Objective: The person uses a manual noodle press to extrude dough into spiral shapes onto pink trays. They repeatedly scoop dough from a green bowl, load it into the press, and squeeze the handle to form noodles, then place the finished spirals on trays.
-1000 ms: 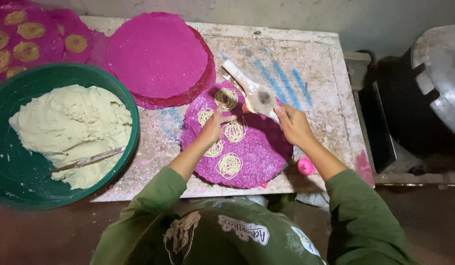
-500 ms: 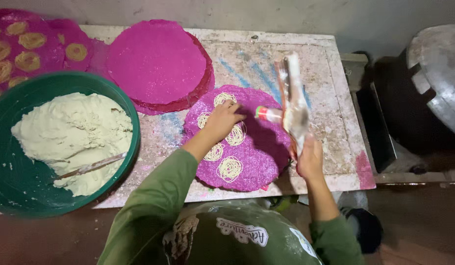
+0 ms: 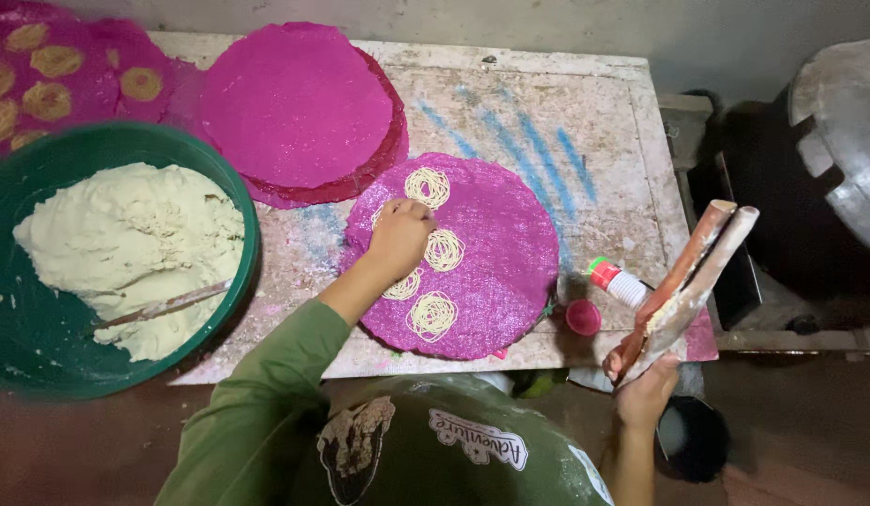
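Note:
My left hand [image 3: 397,239] rests fingers-down on a round pink woven mat [image 3: 496,272] that lies on the worn table [image 3: 547,103]. Several pale spirals of pressed dough noodles [image 3: 432,316] sit on the mat around that hand. My right hand [image 3: 646,379] is off the table's front right corner, closed on a wooden press [image 3: 693,276] with two long handles that point up and to the right. The press's red and white barrel end [image 3: 615,279] sticks out toward the mat.
A green bowl [image 3: 233,192] of pale dough with a stick in it stands at the left. A stack of bare pink mats [image 3: 299,103] lies behind, and mats with noodle spirals [image 3: 69,66] sit far left. A dark stove with a metal pot [image 3: 843,141] stands right.
My right hand has carried the press from over the mat to the right and down, past the table's front corner. My left hand stayed on the mat.

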Tool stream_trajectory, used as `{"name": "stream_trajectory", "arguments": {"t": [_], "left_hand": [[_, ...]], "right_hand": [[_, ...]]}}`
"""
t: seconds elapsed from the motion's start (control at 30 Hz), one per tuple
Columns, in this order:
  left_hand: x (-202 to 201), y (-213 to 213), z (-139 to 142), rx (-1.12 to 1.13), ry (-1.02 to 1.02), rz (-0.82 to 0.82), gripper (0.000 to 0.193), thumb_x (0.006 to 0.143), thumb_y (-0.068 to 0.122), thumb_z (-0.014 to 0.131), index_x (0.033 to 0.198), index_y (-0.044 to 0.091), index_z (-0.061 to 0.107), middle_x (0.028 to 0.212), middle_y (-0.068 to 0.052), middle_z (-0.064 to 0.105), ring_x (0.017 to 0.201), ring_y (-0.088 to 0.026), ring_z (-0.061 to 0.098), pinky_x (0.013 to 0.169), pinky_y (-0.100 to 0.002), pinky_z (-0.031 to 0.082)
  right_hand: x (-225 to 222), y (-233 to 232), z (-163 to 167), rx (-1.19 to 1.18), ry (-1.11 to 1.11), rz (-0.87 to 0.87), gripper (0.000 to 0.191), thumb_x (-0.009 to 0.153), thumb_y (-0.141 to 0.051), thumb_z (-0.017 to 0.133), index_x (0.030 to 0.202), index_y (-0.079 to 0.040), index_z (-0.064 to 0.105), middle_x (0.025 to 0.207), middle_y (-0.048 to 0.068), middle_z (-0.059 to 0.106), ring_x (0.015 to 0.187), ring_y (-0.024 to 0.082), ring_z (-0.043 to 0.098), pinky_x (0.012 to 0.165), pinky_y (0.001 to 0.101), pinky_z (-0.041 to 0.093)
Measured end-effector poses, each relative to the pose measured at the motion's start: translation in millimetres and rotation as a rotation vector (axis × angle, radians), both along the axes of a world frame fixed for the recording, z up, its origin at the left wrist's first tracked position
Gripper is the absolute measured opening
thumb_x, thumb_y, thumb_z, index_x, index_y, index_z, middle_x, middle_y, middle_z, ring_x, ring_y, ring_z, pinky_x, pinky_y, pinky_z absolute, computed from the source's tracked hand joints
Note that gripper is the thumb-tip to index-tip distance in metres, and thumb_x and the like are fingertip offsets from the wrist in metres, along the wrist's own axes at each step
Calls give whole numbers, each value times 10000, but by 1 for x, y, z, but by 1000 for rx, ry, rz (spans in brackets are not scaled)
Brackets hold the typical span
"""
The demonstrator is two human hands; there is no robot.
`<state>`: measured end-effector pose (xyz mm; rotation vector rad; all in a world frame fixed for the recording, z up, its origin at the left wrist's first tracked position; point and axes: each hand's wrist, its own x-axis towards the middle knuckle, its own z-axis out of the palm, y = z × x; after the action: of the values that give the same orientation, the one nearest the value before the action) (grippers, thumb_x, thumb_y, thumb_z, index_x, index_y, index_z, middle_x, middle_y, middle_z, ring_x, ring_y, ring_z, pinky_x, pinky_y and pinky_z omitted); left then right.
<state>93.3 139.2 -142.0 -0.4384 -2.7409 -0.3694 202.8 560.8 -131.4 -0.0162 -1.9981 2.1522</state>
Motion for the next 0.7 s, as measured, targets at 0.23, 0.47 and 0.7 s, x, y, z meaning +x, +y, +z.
{"name": "stream_trajectory", "arguments": {"t": [0.23, 0.47, 0.7], "left_hand": [[23, -4, 0, 93, -54, 206, 146, 886, 124, 642, 923, 64, 769, 1075, -86, 699, 1141, -280, 604, 1048, -477, 419], [20, 1, 14, 30, 77, 162, 194, 743, 95, 664, 905, 60, 765, 1195, -132, 673, 1229, -311, 564, 1060, -482, 385], [85, -42, 99, 373, -36, 110, 363, 778, 105, 684, 1137, 74, 650, 1246, -136, 628, 1249, -322, 552, 1115, -498, 373]], "right_hand": [[-12, -3, -10, -15, 0, -26, 800, 1080, -743, 271, 1003, 15, 513, 701, 74, 483, 566, 185, 458, 511, 307, 353], [-33, -39, -14, -149, -53, 30, 716, 1087, -696, 285, 1016, -17, 502, 694, 71, 484, 560, 175, 449, 500, 302, 350], [-30, -99, 8, 117, 175, 171, 636, 1065, -631, 442, 1088, 0, 518, 805, 39, 516, 623, 146, 439, 520, 299, 330]]}}
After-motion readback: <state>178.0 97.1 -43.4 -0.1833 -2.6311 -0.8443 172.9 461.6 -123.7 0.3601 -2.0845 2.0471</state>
